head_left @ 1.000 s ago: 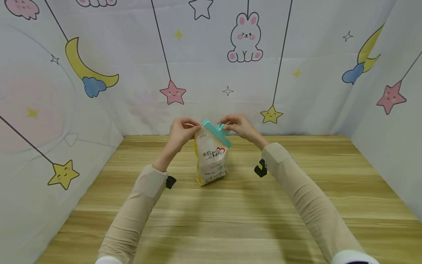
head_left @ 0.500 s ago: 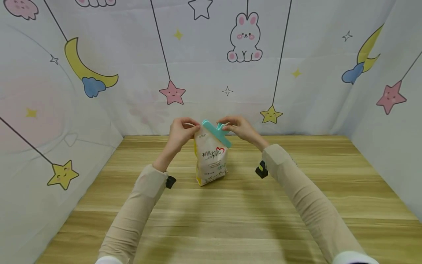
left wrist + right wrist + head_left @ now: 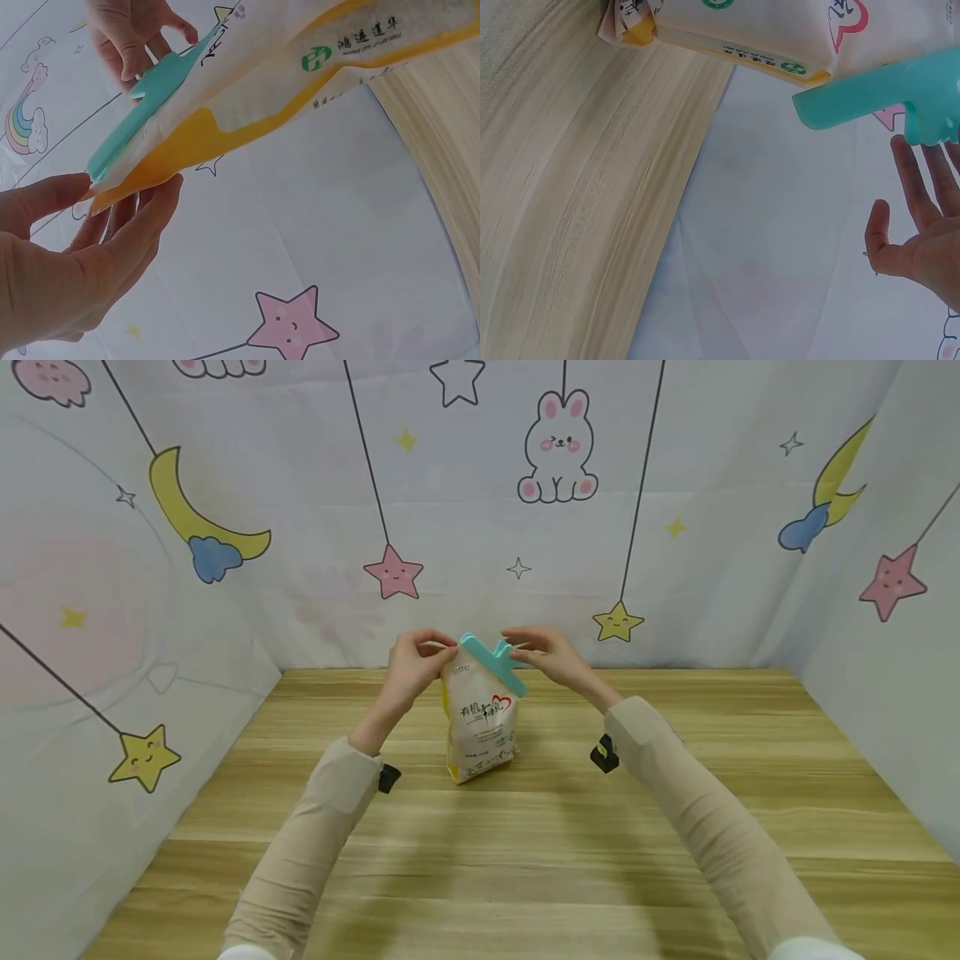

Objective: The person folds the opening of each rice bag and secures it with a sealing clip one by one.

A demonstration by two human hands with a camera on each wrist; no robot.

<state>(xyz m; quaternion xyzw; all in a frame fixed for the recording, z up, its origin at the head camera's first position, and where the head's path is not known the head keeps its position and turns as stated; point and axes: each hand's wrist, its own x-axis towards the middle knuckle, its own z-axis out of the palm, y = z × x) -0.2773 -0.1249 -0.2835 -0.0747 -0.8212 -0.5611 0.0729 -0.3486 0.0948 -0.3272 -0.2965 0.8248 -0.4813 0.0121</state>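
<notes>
A white and yellow food bag [image 3: 480, 727] stands upright on the table, tilted slightly, with red and black print on its front. A turquoise bag clip [image 3: 493, 663] sits slantwise across its folded top. My left hand [image 3: 415, 664] pinches the bag's upper left corner between thumb and fingers, beside the clip's end, as the left wrist view shows of that hand [image 3: 90, 262]. Close to the clip's handle is my right hand [image 3: 553, 656], its fingers loose and parted. In the right wrist view that hand [image 3: 926, 244] has extended fingers by the clip [image 3: 870, 94]; its fingertips are partly hidden.
The wood-grain table [image 3: 480, 868] reaches back to a white cloth backdrop [image 3: 465, 502] printed with stars, moons and a rabbit. Cloth also hangs at the left and right sides. A dark wrist device [image 3: 604, 753] shows under the right sleeve.
My right hand has loosened from the clip's handle and shifted slightly right, its fingers opening. The clip stays on the bag. My left hand keeps its pinch with hardly any movement.
</notes>
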